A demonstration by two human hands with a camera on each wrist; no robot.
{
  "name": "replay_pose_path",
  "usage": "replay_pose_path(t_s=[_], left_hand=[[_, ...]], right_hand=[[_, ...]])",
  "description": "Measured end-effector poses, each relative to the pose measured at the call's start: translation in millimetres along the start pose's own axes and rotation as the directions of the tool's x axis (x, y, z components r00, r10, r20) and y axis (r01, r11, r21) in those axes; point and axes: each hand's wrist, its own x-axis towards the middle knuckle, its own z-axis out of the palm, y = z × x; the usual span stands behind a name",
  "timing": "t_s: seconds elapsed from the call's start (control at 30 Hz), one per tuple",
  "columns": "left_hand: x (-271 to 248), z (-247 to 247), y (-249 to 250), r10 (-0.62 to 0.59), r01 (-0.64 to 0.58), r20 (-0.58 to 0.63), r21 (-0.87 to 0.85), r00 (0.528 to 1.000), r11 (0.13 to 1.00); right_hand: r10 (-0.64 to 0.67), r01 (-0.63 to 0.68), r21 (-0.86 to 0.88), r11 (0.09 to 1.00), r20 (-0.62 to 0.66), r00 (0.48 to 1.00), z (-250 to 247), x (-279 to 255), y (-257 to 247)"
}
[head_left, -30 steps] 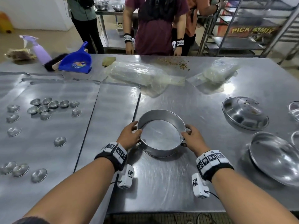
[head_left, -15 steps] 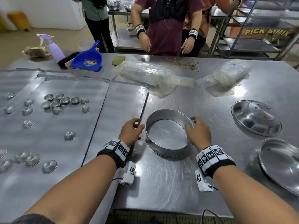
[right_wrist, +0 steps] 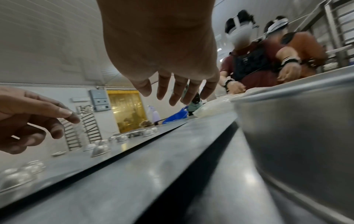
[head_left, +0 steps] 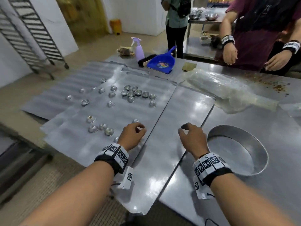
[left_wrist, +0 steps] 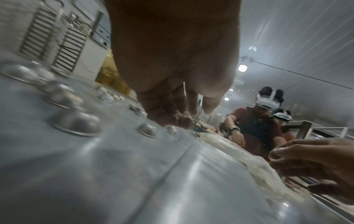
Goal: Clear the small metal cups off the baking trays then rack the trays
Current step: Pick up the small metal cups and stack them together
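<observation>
Several small metal cups lie on overlapping baking trays [head_left: 114,115] at the table's left: a cluster [head_left: 135,93] further back, a nearer group [head_left: 101,128], and a single cup [head_left: 136,121] just beyond my left hand. My left hand [head_left: 140,129] hovers over the tray with loosely curled fingers and holds nothing; the left wrist view shows it [left_wrist: 182,106] just above the cups [left_wrist: 76,122]. My right hand [head_left: 184,129] hangs relaxed and empty over the rightmost tray [head_left: 179,111], its fingers [right_wrist: 178,91] pointing down. Both hands are apart from the cups.
A round metal pan [head_left: 231,154] stands empty on the table, right of my right hand. Further back lie a blue dustpan [head_left: 161,62], a spray bottle [head_left: 139,49] and a clear plastic bag [head_left: 224,90]. A tray rack [head_left: 32,38] stands far left. People [head_left: 260,38] stand across the table.
Both hands let go of the round pan and moved left over the trays. My view swung left, bringing the cups and the rack into sight.
</observation>
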Motion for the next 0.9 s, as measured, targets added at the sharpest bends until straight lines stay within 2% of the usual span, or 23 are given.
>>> replay_pose_path(t_s=[0.13, 0.23, 0.37, 0.47, 0.53, 0.63, 0.77, 0.9], left_hand=[[-9.7, -52.1, -42.6, -0.090, 0.090, -0.080, -0.001, 0.993, 0.996], [-13.3, -82.0, -69.2, -0.112, 0.121, -0.132, 0.060, 0.985, 0.991], [-13.3, -109.4, -92.6, -0.126, 0.146, -0.123, 0.165, 0.984, 0.976], [-5.2, -124.0, -103.3, -0.091, 0.097, -0.036, 0.248, 0.995, 0.964], [5.5, -131.5, -109.8, -0.035, 0.021, 0.041, 0.306, 0.999, 0.952], [26.0, -137.1, -121.3, 0.007, -0.074, 0.168, 0.397, 0.986, 0.915], [46.2, -137.8, -132.7, 0.027, -0.175, 0.295, 0.489, 0.955, 0.855], [61.0, -134.8, -139.4, 0.087, -0.261, 0.336, 0.517, 0.938, 0.815]], right_hand=[[-0.098, 0.089, 0.092, 0.992, 0.095, 0.991, 38.1, -4.6, -47.5], [-0.148, 0.131, 0.106, 0.986, 0.163, 0.975, 63.9, -10.8, -78.9], [-0.168, 0.144, 0.111, 0.983, 0.245, 0.955, 96.7, -19.5, -115.1], [-0.182, 0.154, 0.109, 0.982, 0.323, 0.929, 118.0, -25.4, -140.5], [-0.187, 0.162, 0.097, 0.982, 0.373, 0.909, 133.2, -29.7, -155.1], [-0.179, 0.189, 0.020, 0.982, 0.428, 0.886, 155.5, -34.5, -170.9], [-0.116, 0.149, -0.047, 0.988, 0.423, 0.899, 172.6, -38.8, -185.5], [-0.086, 0.118, -0.071, 0.990, 0.352, 0.932, 182.7, -43.2, -189.9]])
